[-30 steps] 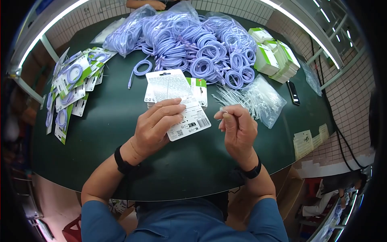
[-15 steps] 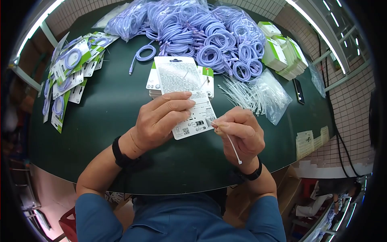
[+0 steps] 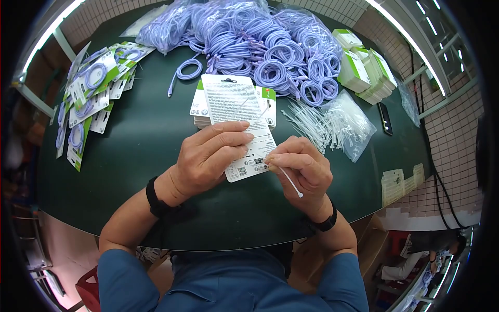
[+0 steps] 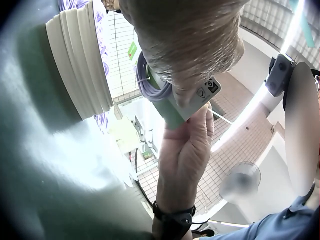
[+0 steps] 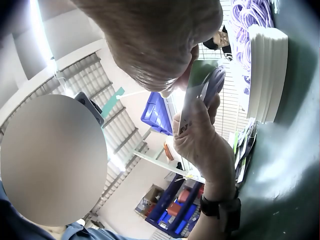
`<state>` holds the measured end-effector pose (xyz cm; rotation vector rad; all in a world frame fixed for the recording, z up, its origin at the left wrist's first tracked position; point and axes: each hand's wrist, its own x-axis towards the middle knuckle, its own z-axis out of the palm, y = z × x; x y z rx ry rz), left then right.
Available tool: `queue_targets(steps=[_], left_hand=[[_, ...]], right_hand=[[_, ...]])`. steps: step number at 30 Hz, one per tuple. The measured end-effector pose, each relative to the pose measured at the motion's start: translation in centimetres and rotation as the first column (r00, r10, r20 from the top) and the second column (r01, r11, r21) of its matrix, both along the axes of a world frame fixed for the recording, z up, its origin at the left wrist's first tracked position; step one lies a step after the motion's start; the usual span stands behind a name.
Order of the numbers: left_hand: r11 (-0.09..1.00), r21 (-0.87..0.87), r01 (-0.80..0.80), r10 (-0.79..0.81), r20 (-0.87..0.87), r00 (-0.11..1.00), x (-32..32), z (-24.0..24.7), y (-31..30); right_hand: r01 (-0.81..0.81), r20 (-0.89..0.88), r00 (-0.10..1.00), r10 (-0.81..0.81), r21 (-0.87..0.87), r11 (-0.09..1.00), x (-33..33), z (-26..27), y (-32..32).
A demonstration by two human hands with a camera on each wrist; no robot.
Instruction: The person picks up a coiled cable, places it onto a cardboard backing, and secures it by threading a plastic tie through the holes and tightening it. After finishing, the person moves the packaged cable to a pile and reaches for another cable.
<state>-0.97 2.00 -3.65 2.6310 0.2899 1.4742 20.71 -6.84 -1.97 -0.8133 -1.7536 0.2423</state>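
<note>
My left hand point(image 3: 208, 156) grips a white printed packaging card point(image 3: 226, 99), back side up, with its fingers across the lower half. On the card's other side, a coiled purple cable point(image 4: 144, 82) shows in the left wrist view. At the card's lower right edge, my right hand point(image 3: 304, 174) pinches a thin white cable tie point(image 3: 292, 181) between thumb and forefinger. The tie's head end hangs out toward me; its tip overlaps the card. Short white tie pieces poke up through the card's middle. Below lies a stack of green-and-white cards point(image 3: 268, 99).
Purple coiled cables point(image 3: 228, 49) heap across the far side. Carded cables point(image 3: 93, 99) pile at left, and one loose cable point(image 3: 188, 69) lies between. To the right are loose cable ties point(image 3: 314, 122), a plastic bag point(image 3: 358, 135), card stacks point(image 3: 364, 78) and a black tool point(image 3: 385, 118).
My right hand has moved left to the card's edge, and the cable tie now shows trailing from its fingers. My left hand keeps hold of the card, which has shifted slightly right.
</note>
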Motion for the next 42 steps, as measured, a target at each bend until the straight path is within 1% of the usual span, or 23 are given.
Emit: queue_targets(steps=[2, 6, 9, 10, 13, 14, 17, 18, 21, 22, 25, 26, 27, 29, 30, 33, 34, 37, 38, 39, 40, 41, 42], left_hand=[[1.000, 0.003, 0.001, -0.001, -0.002, 1.000, 0.1, 0.1, -0.1], [0.999, 0.048, -0.023, 0.023, 0.003, 1.000, 0.3, 0.7, -1.0], [0.993, 0.118, -0.010, 0.017, -0.052, 0.998, 0.2, 1.2, -2.0], [0.993, 0.120, -0.010, 0.016, -0.048, 0.999, 0.1, 1.6, -2.5], [0.980, 0.193, -0.053, 0.071, -0.087, 0.994, 0.1, 3.2, -4.4], [0.980, 0.193, -0.051, 0.068, -0.085, 0.994, 0.1, 3.5, -5.0], [0.971, 0.217, -0.098, 0.126, -0.115, 0.985, -0.1, 4.3, -6.5], [0.972, 0.215, -0.093, 0.121, -0.119, 0.986, 0.0, 4.6, -6.7], [0.989, 0.139, -0.054, 0.068, -0.101, 0.993, 0.4, 5.2, -7.0], [0.990, 0.134, -0.044, 0.059, -0.108, 0.992, 0.7, 4.9, -6.9], [0.985, -0.147, 0.092, -0.090, 0.024, 0.996, 1.7, 3.2, -6.2], [0.983, -0.156, 0.098, -0.097, 0.015, 0.995, 1.7, 3.0, -6.3], [0.951, -0.278, 0.133, -0.127, 0.041, 0.991, 1.6, 2.9, -6.4], [0.843, -0.502, 0.195, -0.166, 0.103, 0.981, 1.5, 2.6, -6.6], [0.839, -0.508, 0.193, -0.169, 0.094, 0.981, 1.4, 2.6, -6.6], [0.613, -0.777, 0.139, -0.098, 0.100, 0.990, 1.0, 2.8, -6.5], [0.613, -0.779, 0.134, -0.098, 0.093, 0.991, 1.0, 2.7, -6.3], [0.356, -0.885, 0.298, -0.038, 0.305, 0.951, 1.6, 1.4, -5.3], [0.361, -0.883, 0.300, -0.033, 0.310, 0.950, 1.8, 1.2, -4.9], [0.312, -0.888, 0.337, -0.003, 0.354, 0.935, 2.0, 0.9, -4.5], [0.264, -0.888, 0.376, 0.031, 0.398, 0.917, 2.2, 0.7, -4.0], [0.218, -0.883, 0.417, 0.068, 0.440, 0.896, 2.3, 0.5, -3.6], [0.226, -0.878, 0.422, 0.077, 0.448, 0.891, 2.3, 0.1, -3.3]], right_hand=[[0.001, -0.007, 1.000, -0.001, -0.021, 1.000, 0.0, 0.1, 0.0], [-0.053, 0.078, 0.995, 0.060, -0.095, 0.994, 0.6, 0.6, 0.3], [-0.129, 0.036, 0.988, 0.148, -0.321, 0.938, 1.4, 1.5, 0.0], [-0.127, 0.040, 0.988, 0.147, -0.320, 0.939, 1.7, 1.9, -0.2], [-0.255, -0.052, 0.964, 0.259, -0.441, 0.861, 2.3, 3.2, -0.5], [-0.252, -0.050, 0.965, 0.256, -0.441, 0.862, 2.5, 3.6, -0.7], [-0.357, -0.132, 0.929, 0.347, -0.570, 0.740, 2.9, 4.4, -1.1], [-0.356, -0.136, 0.930, 0.342, -0.570, 0.741, 3.0, 4.4, -1.1], [-0.488, -0.278, 0.868, 0.411, -0.629, 0.606, 3.0, 4.4, -0.7], [-0.487, -0.287, 0.870, 0.402, -0.628, 0.607, 3.1, 4.2, -0.6], [-0.606, -0.474, 0.796, 0.378, -0.622, 0.496, 3.3, 3.2, -0.1], [-0.608, -0.485, 0.794, 0.368, -0.620, 0.496, 3.3, 2.7, 0.1], [-0.638, -0.530, 0.769, 0.358, -0.605, 0.475, 3.2, 2.2, 0.4], [-0.698, -0.615, 0.713, 0.338, -0.569, 0.435, 3.2, 1.3, 0.7], [-0.701, -0.623, 0.708, 0.332, -0.565, 0.434, 3.2, 1.0, 0.9], [-0.708, -0.718, 0.679, 0.150, -0.588, 0.391, 3.0, 0.3, 1.2], [-0.712, -0.723, 0.674, 0.149, -0.584, 0.391, 3.0, 0.2, 1.2], [-0.610, -0.770, 0.634, -0.072, -0.555, 0.566, 3.4, 0.6, 1.2], [-0.611, -0.767, 0.638, -0.066, -0.556, 0.564, 3.6, 0.5, 1.2], [-0.464, -0.681, 0.732, -0.026, -0.526, 0.713, 3.7, 0.1, 1.2], [-0.312, -0.578, 0.816, -0.007, -0.451, 0.836, 3.7, -0.3, 1.2], [-0.164, -0.464, 0.886, -0.012, -0.335, 0.928, 3.6, -0.2, 1.2], [-0.172, -0.456, 0.890, 0.001, -0.333, 0.927, 3.4, 0.1, 1.2]])
